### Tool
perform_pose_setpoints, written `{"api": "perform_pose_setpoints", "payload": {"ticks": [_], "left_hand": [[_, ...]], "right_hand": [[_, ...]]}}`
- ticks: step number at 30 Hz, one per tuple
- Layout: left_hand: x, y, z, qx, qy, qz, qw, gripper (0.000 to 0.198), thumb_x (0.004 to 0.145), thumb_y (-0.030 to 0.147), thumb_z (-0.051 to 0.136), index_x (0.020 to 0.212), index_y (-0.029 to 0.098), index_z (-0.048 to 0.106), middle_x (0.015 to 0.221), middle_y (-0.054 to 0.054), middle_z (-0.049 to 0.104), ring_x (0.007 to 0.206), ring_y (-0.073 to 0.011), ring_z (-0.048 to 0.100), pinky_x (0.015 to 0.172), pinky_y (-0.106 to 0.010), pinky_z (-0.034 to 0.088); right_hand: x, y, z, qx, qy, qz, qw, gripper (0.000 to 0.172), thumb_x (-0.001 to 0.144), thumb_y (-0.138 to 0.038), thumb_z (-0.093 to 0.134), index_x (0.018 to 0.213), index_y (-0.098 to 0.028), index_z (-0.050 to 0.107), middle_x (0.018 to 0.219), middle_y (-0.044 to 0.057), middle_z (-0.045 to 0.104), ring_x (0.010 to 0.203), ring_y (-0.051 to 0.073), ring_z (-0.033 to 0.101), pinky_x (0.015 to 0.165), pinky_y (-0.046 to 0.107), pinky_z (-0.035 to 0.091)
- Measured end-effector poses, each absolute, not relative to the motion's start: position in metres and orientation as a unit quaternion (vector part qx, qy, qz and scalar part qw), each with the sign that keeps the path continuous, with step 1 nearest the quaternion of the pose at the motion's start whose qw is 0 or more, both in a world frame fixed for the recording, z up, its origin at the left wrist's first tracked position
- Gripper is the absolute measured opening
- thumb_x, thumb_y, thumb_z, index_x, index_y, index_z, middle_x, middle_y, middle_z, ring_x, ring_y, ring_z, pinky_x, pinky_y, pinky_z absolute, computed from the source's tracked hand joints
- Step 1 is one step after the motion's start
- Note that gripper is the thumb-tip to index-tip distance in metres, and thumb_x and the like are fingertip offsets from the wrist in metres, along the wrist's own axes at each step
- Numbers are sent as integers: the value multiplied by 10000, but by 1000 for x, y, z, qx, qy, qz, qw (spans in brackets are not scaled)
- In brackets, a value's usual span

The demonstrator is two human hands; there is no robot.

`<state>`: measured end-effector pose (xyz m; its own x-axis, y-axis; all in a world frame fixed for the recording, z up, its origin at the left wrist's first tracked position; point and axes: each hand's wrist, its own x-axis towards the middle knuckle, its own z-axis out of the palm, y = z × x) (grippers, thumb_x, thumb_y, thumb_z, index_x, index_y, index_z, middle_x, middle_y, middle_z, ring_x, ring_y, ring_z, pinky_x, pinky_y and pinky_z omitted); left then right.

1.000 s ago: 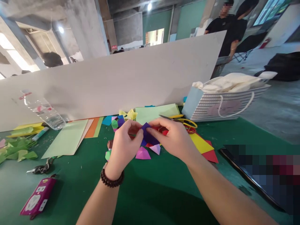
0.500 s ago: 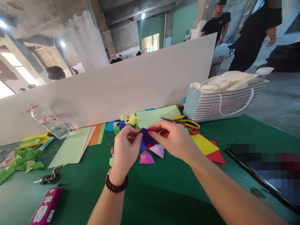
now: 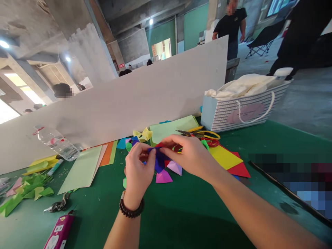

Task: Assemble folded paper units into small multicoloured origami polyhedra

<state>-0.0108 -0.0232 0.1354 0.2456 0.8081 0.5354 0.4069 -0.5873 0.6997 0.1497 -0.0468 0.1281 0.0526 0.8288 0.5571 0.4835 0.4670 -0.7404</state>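
Note:
A small piece of dark blue paper (image 3: 158, 159) is pinched between both hands above the green table. My left hand (image 3: 140, 171), with a dark bead bracelet on its wrist, grips its left side between thumb and forefinger. My right hand (image 3: 190, 157) pinches the right side the same way. Just below lie a magenta folded paper piece (image 3: 164, 176) and a lilac folded paper piece (image 3: 175, 168). Red paper shows behind the fingers. Close to my right hand are scissors with yellow handles (image 3: 212, 134) and red handles beside them. My fingers hide part of the blue paper.
Pale green sheets (image 3: 80, 171) and a tilted plastic bottle (image 3: 58, 145) lie left, near green paper scraps (image 3: 32, 193) and a magenta box (image 3: 60, 231). A yellow sheet (image 3: 224, 157) lies right. A striped paper bag (image 3: 241, 107) stands by the white partition (image 3: 129, 103). People are beyond.
The blue paper has turned in my fingers, its top edge now nearly edge-on and a flap hanging lower. Both hands still pinch it. The camera view has shifted slightly.

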Motion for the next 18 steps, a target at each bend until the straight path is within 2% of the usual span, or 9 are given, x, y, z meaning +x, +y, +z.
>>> {"api": "perform_pose_setpoints", "payload": {"ticks": [6, 13, 18], "left_hand": [[-10, -23, 134, 750, 410, 427, 293, 124, 851, 249, 555, 921, 192, 640, 833, -33, 666, 712, -127, 635, 558, -204, 531], [-13, -25, 135, 727, 413, 447, 317, 124, 837, 282, 597, 891, 198, 670, 817, -23, 682, 714, -129, 647, 575, -210, 542], [-16, -27, 137, 726, 399, 456, 325, 131, 836, 278, 604, 878, 197, 699, 789, -25, 705, 718, -139, 660, 612, -231, 555]], "right_hand": [[153, -48, 128, -473, -684, 162, 531, 69, 839, -222, 586, 822, -216, 653, 737, -5, 726, 654, 144, 672, 545, 234, 502], [147, -51, 132, -442, -682, 178, 554, 87, 835, -164, 571, 860, -213, 638, 710, -19, 685, 643, 116, 629, 562, 211, 498], [147, -53, 133, -415, -694, 176, 561, 84, 849, -176, 562, 814, -215, 628, 739, -10, 679, 659, 116, 618, 560, 214, 488]]}}
